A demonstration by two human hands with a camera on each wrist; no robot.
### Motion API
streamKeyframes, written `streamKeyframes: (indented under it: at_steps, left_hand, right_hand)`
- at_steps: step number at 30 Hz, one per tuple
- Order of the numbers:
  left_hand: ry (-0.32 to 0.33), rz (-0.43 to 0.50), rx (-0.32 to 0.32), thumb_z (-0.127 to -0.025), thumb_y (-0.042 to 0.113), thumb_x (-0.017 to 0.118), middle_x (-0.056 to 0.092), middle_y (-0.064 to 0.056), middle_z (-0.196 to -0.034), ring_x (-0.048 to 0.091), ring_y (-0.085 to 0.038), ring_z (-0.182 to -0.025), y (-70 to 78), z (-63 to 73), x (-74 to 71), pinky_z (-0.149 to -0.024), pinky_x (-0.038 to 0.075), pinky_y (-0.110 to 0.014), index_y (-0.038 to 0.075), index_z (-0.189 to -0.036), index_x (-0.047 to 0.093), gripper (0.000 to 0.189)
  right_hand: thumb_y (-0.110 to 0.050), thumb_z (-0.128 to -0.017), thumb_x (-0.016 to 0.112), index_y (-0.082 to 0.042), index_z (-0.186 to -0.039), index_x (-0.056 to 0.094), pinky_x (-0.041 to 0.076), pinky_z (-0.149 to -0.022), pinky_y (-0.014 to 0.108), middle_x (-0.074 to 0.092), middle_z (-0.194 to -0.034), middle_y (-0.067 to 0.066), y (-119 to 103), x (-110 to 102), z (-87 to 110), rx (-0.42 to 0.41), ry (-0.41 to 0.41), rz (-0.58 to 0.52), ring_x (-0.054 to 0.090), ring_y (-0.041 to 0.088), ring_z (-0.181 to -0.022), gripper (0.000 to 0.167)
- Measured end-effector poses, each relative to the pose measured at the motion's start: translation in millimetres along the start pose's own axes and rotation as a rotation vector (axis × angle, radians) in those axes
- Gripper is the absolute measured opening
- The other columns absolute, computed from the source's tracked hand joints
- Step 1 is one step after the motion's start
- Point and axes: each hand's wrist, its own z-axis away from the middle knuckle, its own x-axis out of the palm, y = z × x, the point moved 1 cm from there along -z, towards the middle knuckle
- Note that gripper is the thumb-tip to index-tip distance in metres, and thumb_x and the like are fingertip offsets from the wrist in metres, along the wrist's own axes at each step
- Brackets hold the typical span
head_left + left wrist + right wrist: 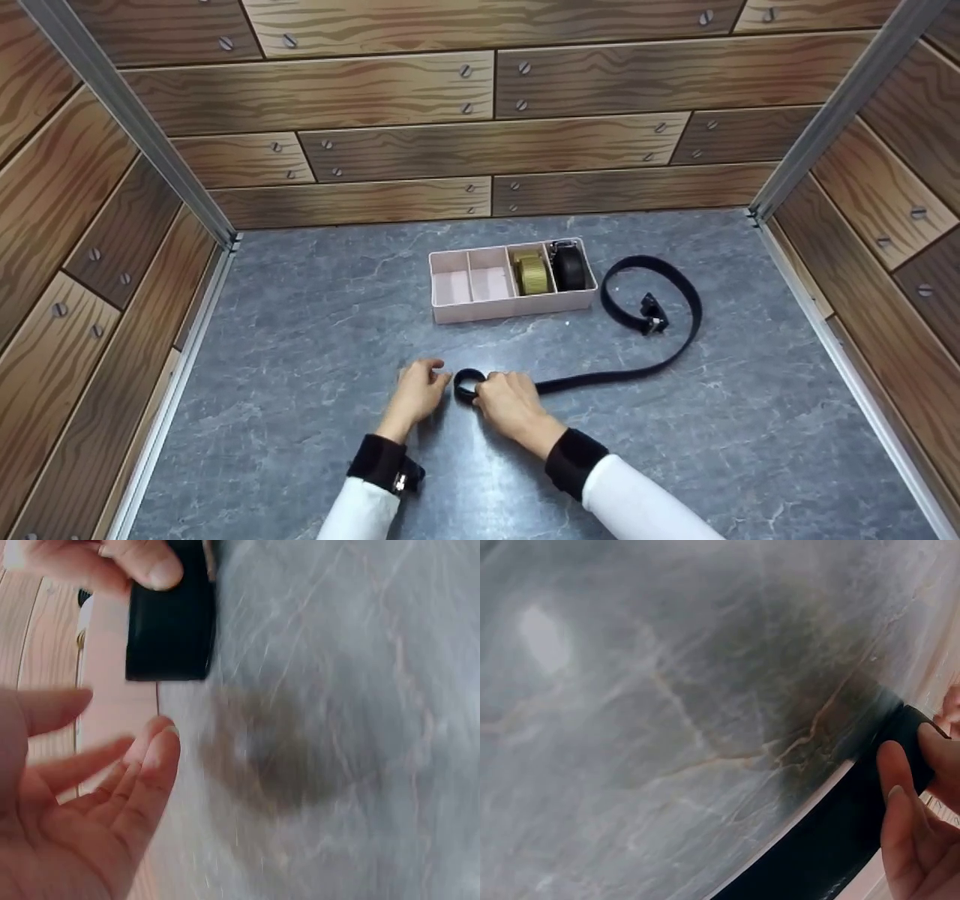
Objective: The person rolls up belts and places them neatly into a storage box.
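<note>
A black belt lies on its edge on the grey floor, curving round to a buckle at the right. Its near end is curled into a small coil. My right hand pinches the belt at the coil's right side, between thumb and fingers. Just left of the coil, my left hand has its fingers apart and relaxed and holds nothing. In the left wrist view, a gap shows between those fingers and the coiled belt. The right wrist view shows the strap running away from the pinching fingers.
Behind the hands stands a pale pink divided box. One of its compartments holds a rolled gold-coloured strap, and the rightmost holds a rolled black belt with a metal buckle. Wood-patterned walls enclose the floor.
</note>
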Motion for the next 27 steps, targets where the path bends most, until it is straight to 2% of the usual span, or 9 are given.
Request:
streamKeyframes:
  at_steps: [3,6,10,13,17,21,27]
  left_hand:
    - [-0.016,0.05,-0.109,-0.093,0.019,0.065,0.065,-0.002,-0.063,0.064,-0.014,-0.054,4.8,0.3,9.0,-0.058,0.054,-0.032,-0.008,-0.105,0.067,0.029]
    - [-0.038,0.11,-0.196,-0.091,0.018,0.069,0.063,-0.005,-0.056,0.061,-0.015,-0.041,11.4,0.5,17.9,-0.042,0.05,-0.028,-0.007,-0.096,0.067,0.026]
    - [0.001,0.063,-0.256,-0.084,0.014,0.073,0.061,-0.005,-0.057,0.058,-0.01,-0.039,20.6,-2.4,24.6,-0.041,0.048,-0.025,-0.002,-0.081,0.067,0.018]
    - [0.038,-0.006,-0.276,-0.08,0.012,0.076,0.06,-0.005,-0.058,0.057,-0.011,-0.039,25.5,-5.7,25.5,-0.044,0.048,-0.025,0.0,-0.075,0.065,0.017]
    - [0.041,-0.074,-0.276,-0.077,0.013,0.079,0.059,-0.003,-0.054,0.056,-0.011,-0.037,27.7,-9.1,24.0,-0.046,0.047,-0.024,0.001,-0.072,0.066,0.018]
    - [0.001,-0.086,-0.248,-0.075,0.011,0.079,0.06,-0.002,-0.053,0.057,-0.011,-0.038,26.7,-13.1,23.3,-0.043,0.047,-0.023,0.003,-0.075,0.068,0.014]
    - [-0.075,-0.106,-0.195,-0.076,0.009,0.077,0.064,-0.004,-0.06,0.059,-0.012,-0.042,26.9,-17.9,22.6,-0.043,0.047,-0.024,0.005,-0.079,0.072,0.007]
  right_hand:
    - [-0.031,-0.084,0.076,-0.011,-0.078,0.073,0.044,-0.043,0.036,0.06,-0.063,0.006,-3,1,0.4,-0.004,0.012,0.008,0.054,0.023,-0.047,0.02]
    - [-0.026,-0.083,0.075,-0.011,-0.074,0.071,0.045,-0.042,0.036,0.06,-0.063,0.006,-3,1,1.6,-0.021,0.035,-0.002,0.055,0.024,-0.047,0.018]
    - [-0.019,-0.081,0.074,-0.01,-0.07,0.068,0.044,-0.042,0.035,0.059,-0.063,0.006,-1,2,2.9,-0.037,0.062,-0.024,0.054,0.023,-0.047,0.015]
    - [-0.017,-0.083,0.072,-0.01,-0.074,0.068,0.044,-0.042,0.034,0.059,-0.065,0.006,3,2,3.3,-0.07,0.08,-0.036,0.054,0.023,-0.047,0.012]
    - [-0.02,-0.088,0.07,-0.011,-0.087,0.069,0.045,-0.045,0.032,0.061,-0.073,0.004,10,2,4.7,-0.158,0.072,-0.039,0.057,0.021,-0.053,0.009]
    - [-0.026,-0.089,0.07,-0.012,-0.092,0.067,0.045,-0.047,0.032,0.061,-0.082,0.002,21,-1,8.3,-0.234,0.032,-0.003,0.057,0.019,-0.056,0.014]
    - [-0.038,-0.088,0.068,-0.015,-0.092,0.067,0.039,-0.041,0.032,0.058,-0.081,-0.001,31,-3,10.9,-0.29,0.069,0.13,0.047,0.017,-0.047,0.023]
